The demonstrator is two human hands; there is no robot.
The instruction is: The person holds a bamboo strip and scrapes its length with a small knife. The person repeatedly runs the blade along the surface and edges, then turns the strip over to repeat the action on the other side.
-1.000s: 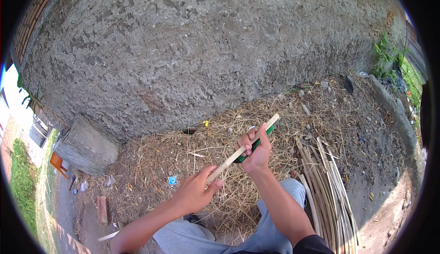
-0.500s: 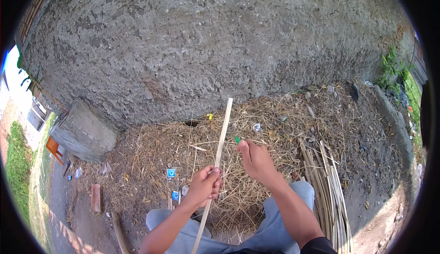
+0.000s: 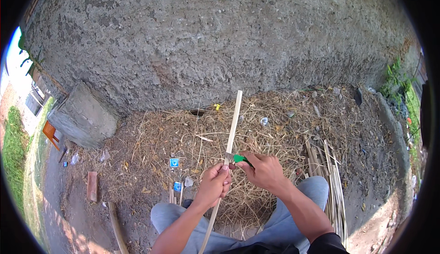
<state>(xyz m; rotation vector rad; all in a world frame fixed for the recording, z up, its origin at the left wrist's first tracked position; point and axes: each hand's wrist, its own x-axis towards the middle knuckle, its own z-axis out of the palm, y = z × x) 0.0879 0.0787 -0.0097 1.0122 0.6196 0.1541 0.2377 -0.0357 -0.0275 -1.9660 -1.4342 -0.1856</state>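
A long, pale bamboo strip (image 3: 234,122) stands tilted in front of me, its upper end leaning toward the wall. My left hand (image 3: 211,186) is closed around it about midway, thumb on top. In my right hand (image 3: 267,173) is a small green-handled knife (image 3: 239,159); the fingers are wrapped about the handle. Its short grey blade meets the strip just above my left thumb. The strip's lower end runs down between my legs.
Dry shavings (image 3: 247,203) cover the ground between my knees. A bundle of bamboo strips (image 3: 337,190) lies by my right knee. Ahead rises a rough grey wall (image 3: 206,47). Leftward are a concrete block (image 3: 85,116), a brick (image 3: 92,186) and a wooden pole (image 3: 117,226).
My right hand has come down and closer to my left hand, bringing the knife blade against the strip. The strip and left hand have shifted slightly rightward in view.
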